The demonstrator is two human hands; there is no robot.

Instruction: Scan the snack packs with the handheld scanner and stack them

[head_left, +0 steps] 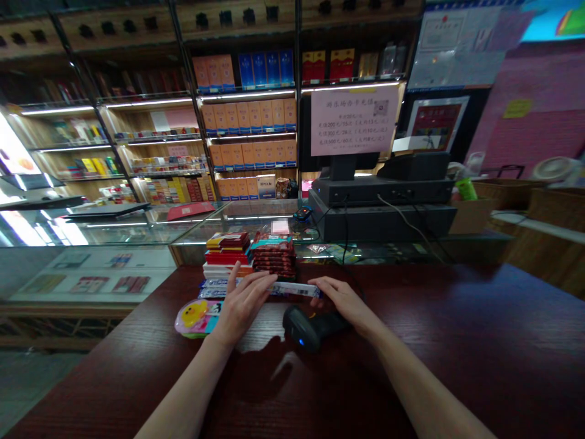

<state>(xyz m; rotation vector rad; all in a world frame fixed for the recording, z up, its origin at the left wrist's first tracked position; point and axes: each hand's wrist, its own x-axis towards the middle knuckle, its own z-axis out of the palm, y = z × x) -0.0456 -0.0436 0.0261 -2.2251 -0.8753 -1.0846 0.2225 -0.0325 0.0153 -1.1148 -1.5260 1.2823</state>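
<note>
Dark reddish wood makes up the counter (425, 353), and a long white-and-blue bar (297, 289) lies across both hands near its far edge, a little left of the middle. The right hand (340, 300) is clamped on the bar's right end, pinched between thumb and fingers. The left hand (244, 305) spreads its fingers over the bar's left end, one finger raised; whether it grips, I cannot tell. The hands are apart, with a printed stretch of the bar showing between them.

Nearer the front edge than the bar, a black scanner (304, 329) rests on the wood, its blue light lit, its handle reaching right toward the right wrist. Close to the left edge lies a duck pack (194, 315), pink and clear with a yellow duck, partly hidden by the left hand.

Toward the far left corner, blue packets (211, 288) lie in front of a stack of red and white boxes (223, 256). Just right of those, touching or nearly so, brown pouches (274, 259) are piled up, turquoise on top.

Beyond the far edge is a glass case (247, 210). Toward its right stands a black register (384, 207), with a pink printed sign (354, 122) above it. Lit shelves (251, 135) of boxed goods line the back.
</note>
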